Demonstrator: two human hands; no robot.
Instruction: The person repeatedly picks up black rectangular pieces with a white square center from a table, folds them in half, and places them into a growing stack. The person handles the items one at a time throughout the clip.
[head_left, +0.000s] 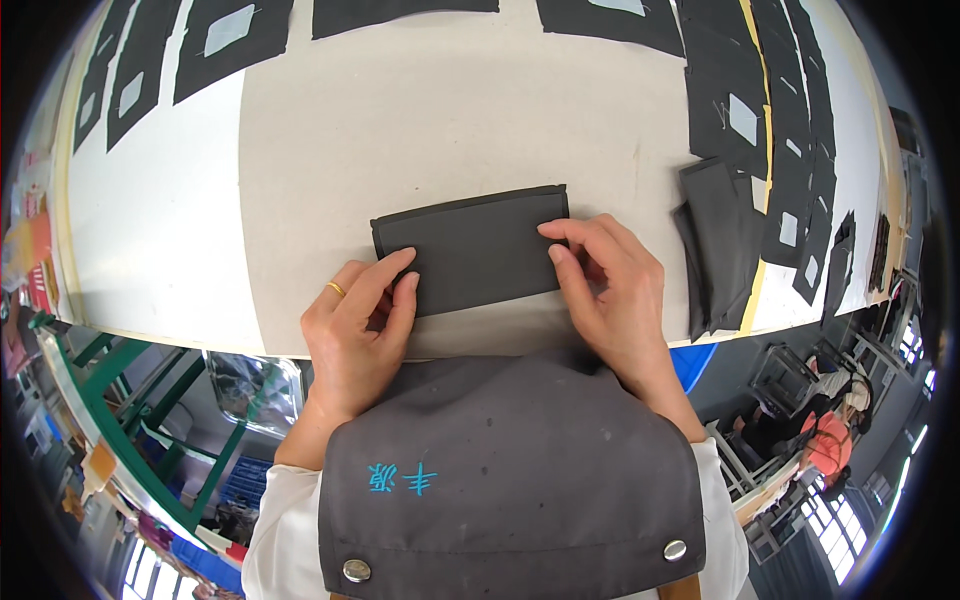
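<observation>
A black rectangular folded panel (480, 247), fabric or leather-like, lies slightly tilted on the beige table covering just in front of me. A narrow raised border shows along its far edge. My left hand (360, 315), with a gold ring on one finger, grips the panel's left edge between thumb and fingers. At the opposite end, my right hand (615, 277) holds the right edge, its thumb and index fingertip resting on the top face. The fingers beneath both ends are partly hidden.
To the right lies a loose stack of similar black folded pieces (720, 255). Flat black panels with pale patches (229, 34) line the far side, left and right. The beige covering (450, 112) spans the table's middle. A green metal frame (112, 375) stands lower left; people sit lower right.
</observation>
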